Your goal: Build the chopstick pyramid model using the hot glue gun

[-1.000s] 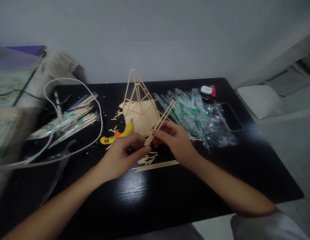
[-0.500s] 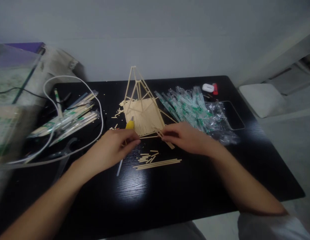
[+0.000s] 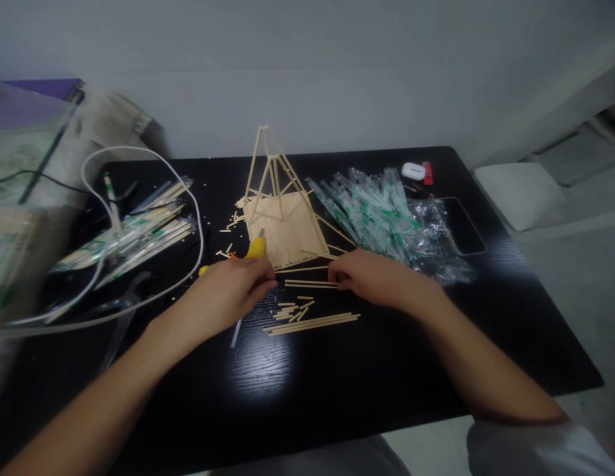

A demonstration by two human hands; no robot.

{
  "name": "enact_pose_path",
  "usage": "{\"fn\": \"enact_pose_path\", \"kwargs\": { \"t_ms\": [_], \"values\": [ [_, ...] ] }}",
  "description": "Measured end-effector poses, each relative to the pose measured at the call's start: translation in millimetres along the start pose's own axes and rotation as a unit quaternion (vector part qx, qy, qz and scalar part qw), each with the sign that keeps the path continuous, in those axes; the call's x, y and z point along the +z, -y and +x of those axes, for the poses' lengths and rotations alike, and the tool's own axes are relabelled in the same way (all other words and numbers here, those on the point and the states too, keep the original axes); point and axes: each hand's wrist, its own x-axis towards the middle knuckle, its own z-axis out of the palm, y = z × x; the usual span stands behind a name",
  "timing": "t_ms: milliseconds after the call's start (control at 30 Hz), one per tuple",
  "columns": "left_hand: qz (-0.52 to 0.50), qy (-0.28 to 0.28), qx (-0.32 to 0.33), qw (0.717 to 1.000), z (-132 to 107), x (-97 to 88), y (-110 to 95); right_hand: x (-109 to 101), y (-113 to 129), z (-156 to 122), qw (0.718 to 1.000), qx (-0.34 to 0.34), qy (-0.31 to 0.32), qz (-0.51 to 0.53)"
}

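My right hand (image 3: 364, 276), fingers closed, pinches the right ends of two thin wooden sticks (image 3: 307, 283) lying level just above or on the black table. My left hand (image 3: 238, 283) has its thumb and forefinger close together at the left end of another wooden stick (image 3: 302, 269). A yellow glue gun (image 3: 256, 247) lies behind the left hand, partly hidden by it. Beyond both hands stands a stick model: a flat platform (image 3: 292, 241) of sticks side by side, with a pointed frame (image 3: 270, 162) rising from it. Short cut pieces (image 3: 290, 311) and several longer sticks (image 3: 312, 324) lie nearer me.
On the right lie green-printed clear wrappers (image 3: 371, 205), a phone (image 3: 461, 228) and a white case (image 3: 413, 172). Wrapped sticks (image 3: 149, 231) and a looping white cable (image 3: 202, 225) lie left. A clear glue stick (image 3: 237, 332) extends below my left hand.
My right hand has moved slightly right and toward me, and its sticks went from slanting at the platform's edge to lying level in front of it. My left hand has barely moved.
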Motion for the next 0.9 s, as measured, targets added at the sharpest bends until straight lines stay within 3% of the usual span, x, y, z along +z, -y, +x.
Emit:
{"fn": "enact_pose_path", "kwargs": {
  "t_ms": [233, 467, 900],
  "values": [
    [0.028, -0.001, 0.017, 0.999, 1.3, 8.2, 1.1, 6.1, 6.5, -0.6, 0.995, 0.033, -0.035, -0.083],
    [0.070, -0.029, 0.067, 0.995, 5.0, 25.1, 0.5, 27.0, 21.6, 10.1, 0.990, -0.059, -0.092, -0.089],
    [0.115, -0.012, 0.110, 0.987, 5.0, 31.0, -2.9, 29.3, 14.5, 7.1, 0.985, -0.039, -0.109, -0.130]
  ]
}}
